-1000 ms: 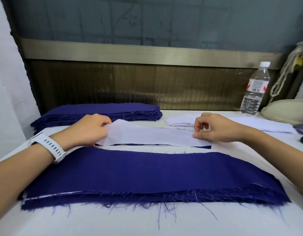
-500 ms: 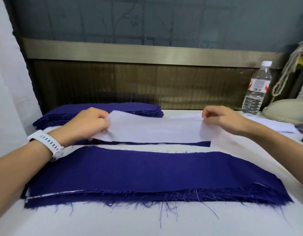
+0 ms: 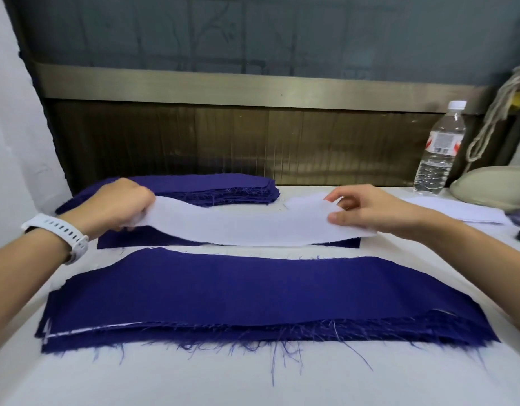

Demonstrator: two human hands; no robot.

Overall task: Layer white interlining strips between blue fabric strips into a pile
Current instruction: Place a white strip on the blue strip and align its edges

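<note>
Interlining strip (image 3: 253, 228) higher — perhaps airborne

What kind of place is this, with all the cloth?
Probably a sewing workshop. A near pile of blue strips and a far stack lie on a white table, and the left hand and right hand hold a white interlining strip.
</note>
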